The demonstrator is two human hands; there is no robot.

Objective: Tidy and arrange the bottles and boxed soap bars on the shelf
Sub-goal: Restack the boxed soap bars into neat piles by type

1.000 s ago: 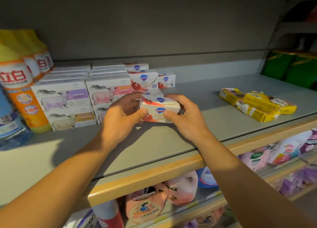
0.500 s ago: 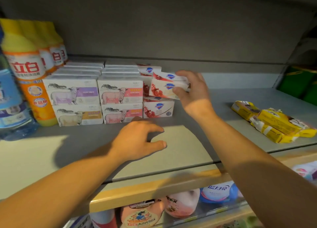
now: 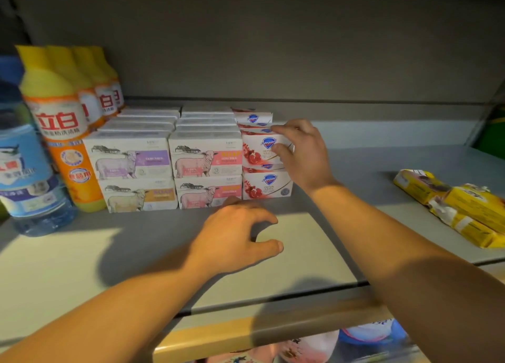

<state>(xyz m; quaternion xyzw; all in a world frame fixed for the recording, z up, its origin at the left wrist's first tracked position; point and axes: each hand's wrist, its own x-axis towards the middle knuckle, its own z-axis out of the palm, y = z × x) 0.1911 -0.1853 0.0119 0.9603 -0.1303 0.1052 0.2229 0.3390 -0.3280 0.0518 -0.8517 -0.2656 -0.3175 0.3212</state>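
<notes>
White soap boxes (image 3: 266, 151) at 12 o'clock carry a blue shield and red pomegranates. At 10 o'clock, white sheep boxes (image 3: 128, 157) bear bands — lilac, pink, tan. At 9 o'clock, orange bottles (image 3: 61, 133) with yellow caps and red characters; beside them a blue-labelled bottle (image 3: 24, 171). Yellow packets (image 3: 461, 207) at 3 o'clock — grey shelf (image 3: 369, 171).

Bottles (image 3: 58, 133) stand far left on the shelf (image 3: 314, 253); sheep boxes (image 3: 166, 160) stacked 2 high just right of them, shield boxes (image 3: 266, 171) next right (touching), wrapped packs (image 3: 461, 207) well apart at right.
</notes>
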